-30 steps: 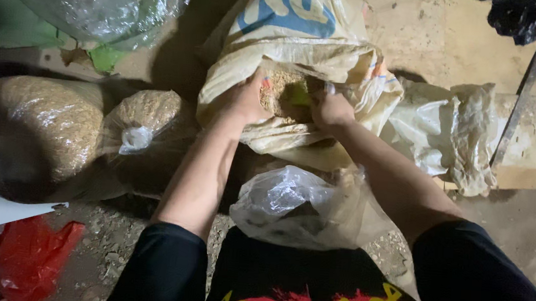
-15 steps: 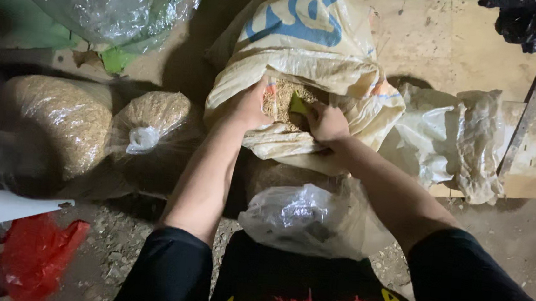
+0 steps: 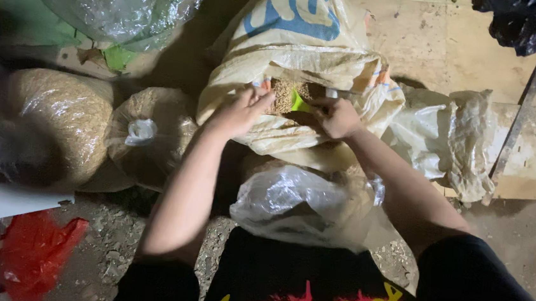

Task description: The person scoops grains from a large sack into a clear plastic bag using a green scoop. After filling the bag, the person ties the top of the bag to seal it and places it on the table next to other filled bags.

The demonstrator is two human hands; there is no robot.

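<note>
Woven plastic makes up the big cream sack (image 3: 301, 51) with blue print that lies at twelve o'clock from the person, its mouth folded open toward them and showing brown grain or husk (image 3: 283, 93) inside. The left hand (image 3: 240, 111) now rests on the near lip of that mouth at about eleven o'clock, fingers curled over the fabric and pinching it; a second ago it sat a little higher, right at the opening, so it has slid down and outward, drawing the lip wider. The right hand (image 3: 336, 116), at about one o'clock, is clenched around a small green scoop (image 3: 298, 102), which has risen into plainer sight against the grain than it was a second ago, when only a sliver of green showed. Scooping from the sack therefore looks under way, with the mouth held open for it. A clear plastic bag (image 3: 299, 204) lies crumpled at six o'clock from the sack, against the person's lap, and appears only partly filled. Two tied clear bags of the same brown stuff (image 3: 85, 126) sit at nine o'clock, a red bag (image 3: 33, 253) lies at seven o'clock, and pale crumpled sheeting (image 3: 447, 136) at three o'clock.
</note>
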